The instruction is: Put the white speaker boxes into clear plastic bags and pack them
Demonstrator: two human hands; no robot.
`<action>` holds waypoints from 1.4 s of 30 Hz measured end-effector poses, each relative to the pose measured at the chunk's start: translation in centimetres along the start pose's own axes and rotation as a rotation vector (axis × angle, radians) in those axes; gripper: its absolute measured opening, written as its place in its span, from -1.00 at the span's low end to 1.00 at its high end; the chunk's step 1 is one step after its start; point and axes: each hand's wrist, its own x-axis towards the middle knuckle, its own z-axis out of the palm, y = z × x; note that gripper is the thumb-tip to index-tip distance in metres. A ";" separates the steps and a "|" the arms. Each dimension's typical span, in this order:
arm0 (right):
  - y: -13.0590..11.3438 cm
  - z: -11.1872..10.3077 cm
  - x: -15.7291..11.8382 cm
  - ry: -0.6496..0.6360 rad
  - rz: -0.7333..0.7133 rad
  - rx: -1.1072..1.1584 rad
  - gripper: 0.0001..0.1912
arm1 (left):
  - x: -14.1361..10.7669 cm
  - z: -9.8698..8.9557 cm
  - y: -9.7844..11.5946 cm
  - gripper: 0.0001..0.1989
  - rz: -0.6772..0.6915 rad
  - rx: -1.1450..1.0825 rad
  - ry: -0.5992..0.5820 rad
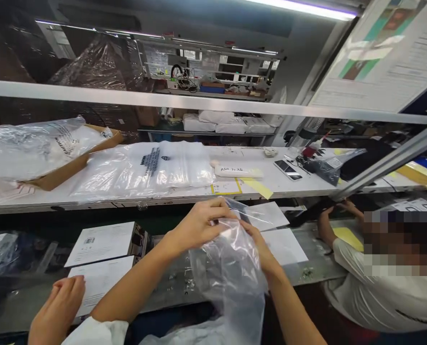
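At the far left, a cardboard box (73,165) sits on the white bench (278,184), with a clear bag spilling out of it. Below it, at the lower left edge, a co-worker's hand (57,311) rests palm down on a white boxed unit (101,280); a second white box (103,242) lies just behind. On the bench, a stack of flat plastic bags (144,167) lies spread out.

At centre, our left hand (199,223) has its fingers curled and pinched on the upper edge of the clear plastic bag (231,273), thumb pressed against the film. The bag hangs between both hands, above the conveyor. Our right hand (258,244) is partly behind the film; its fingers appear to grip the opposite edge, though we cannot tell their exact pose.

Further right, a phone (288,169) lies on the bench. At the far right, a person in a white shirt (382,292) reaches under the bench.
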 end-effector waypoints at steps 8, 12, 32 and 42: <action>-4.4 -3.6 -7.0 0.090 0.050 -0.344 -0.41 | -0.7 5.2 4.1 -0.94 -0.336 0.593 -0.241; -4.5 -7.6 -9.2 -0.067 0.125 -0.511 -0.81 | 1.5 5.4 4.5 -0.84 -0.263 0.253 -0.364; 3.4 -22.3 -14.3 0.001 0.175 -0.382 -0.40 | 3.1 20.5 3.9 -0.56 -0.684 -0.399 0.387; 4.3 -23.3 -15.7 0.294 -0.226 -0.275 -0.73 | -0.5 23.7 5.6 -0.43 -0.873 -0.341 0.323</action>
